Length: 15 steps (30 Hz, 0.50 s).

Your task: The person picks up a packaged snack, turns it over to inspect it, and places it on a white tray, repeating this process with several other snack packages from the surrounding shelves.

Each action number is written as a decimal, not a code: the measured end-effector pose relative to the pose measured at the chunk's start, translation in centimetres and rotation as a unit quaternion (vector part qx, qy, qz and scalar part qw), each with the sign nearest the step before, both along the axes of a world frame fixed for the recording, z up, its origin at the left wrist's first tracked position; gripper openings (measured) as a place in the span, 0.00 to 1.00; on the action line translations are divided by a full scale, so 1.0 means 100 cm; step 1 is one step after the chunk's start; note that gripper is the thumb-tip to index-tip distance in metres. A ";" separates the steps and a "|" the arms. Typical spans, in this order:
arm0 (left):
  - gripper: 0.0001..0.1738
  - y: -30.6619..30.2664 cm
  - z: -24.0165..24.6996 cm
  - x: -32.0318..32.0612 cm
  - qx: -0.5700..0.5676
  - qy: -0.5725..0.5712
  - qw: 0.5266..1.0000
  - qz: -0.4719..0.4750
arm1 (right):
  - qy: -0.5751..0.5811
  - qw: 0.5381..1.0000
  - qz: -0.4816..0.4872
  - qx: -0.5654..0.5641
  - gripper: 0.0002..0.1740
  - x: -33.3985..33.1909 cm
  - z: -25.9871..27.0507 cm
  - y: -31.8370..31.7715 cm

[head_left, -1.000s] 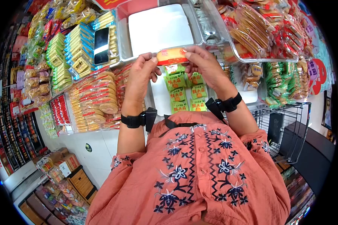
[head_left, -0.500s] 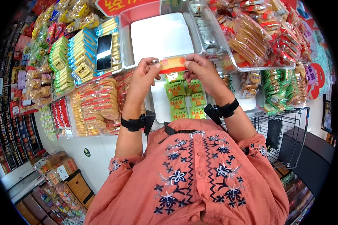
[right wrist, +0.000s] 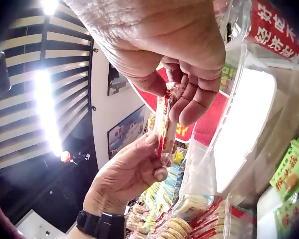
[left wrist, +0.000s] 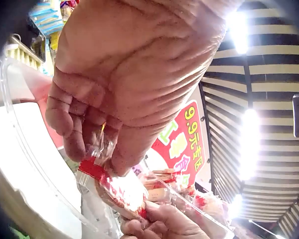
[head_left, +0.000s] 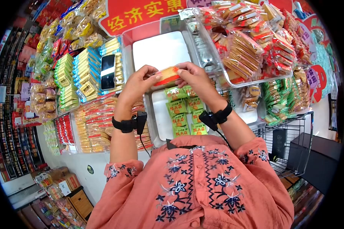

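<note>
A snack packet point(head_left: 167, 77) in a clear wrapper, red and yellow-orange, is held up between both hands. My left hand point(head_left: 137, 84) pinches its left end between thumb and fingers, and my right hand point(head_left: 197, 79) pinches the other end. In the head view the packet tilts, its right end higher. The left wrist view shows the packet's glossy face point(left wrist: 120, 191), bright with glare. From the right wrist the packet point(right wrist: 164, 122) appears narrow, nearly edge-on. Several green packets point(head_left: 176, 108) lie in a white-lined tray just below the hands.
Behind the hands is a clear bin with a white bottom point(head_left: 160, 47). A phone point(head_left: 107, 72) rests on blue and yellow packets at left. Wrapped red-marked snacks point(head_left: 244, 57) fill a raised bin at right. A wire cart point(head_left: 290, 141) stands at the lower right.
The head view has shifted, showing more of the red sign at the back. The packet has gone from about level to tilted, right end up; both hands keep their pinch.
</note>
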<state>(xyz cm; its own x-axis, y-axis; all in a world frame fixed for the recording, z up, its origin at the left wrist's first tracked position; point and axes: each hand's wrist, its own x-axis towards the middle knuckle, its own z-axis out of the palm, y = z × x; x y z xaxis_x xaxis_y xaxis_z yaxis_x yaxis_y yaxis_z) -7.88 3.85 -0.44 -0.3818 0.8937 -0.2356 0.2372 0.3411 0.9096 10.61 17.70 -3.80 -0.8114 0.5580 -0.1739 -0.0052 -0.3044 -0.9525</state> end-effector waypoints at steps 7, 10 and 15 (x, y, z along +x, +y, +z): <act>0.18 0.008 -0.006 -0.009 -0.027 0.001 0.999 -0.031 | -0.013 1.000 0.003 0.003 0.19 -0.003 -0.011 0.005; 0.16 0.011 -0.009 -0.011 -0.041 0.004 0.998 -0.058 | -0.024 1.000 0.004 -0.003 0.19 0.000 -0.012 0.007; 0.15 0.017 -0.007 -0.013 -0.003 -0.013 1.000 -0.019 | -0.006 0.999 -0.034 -0.006 0.20 0.000 -0.014 0.009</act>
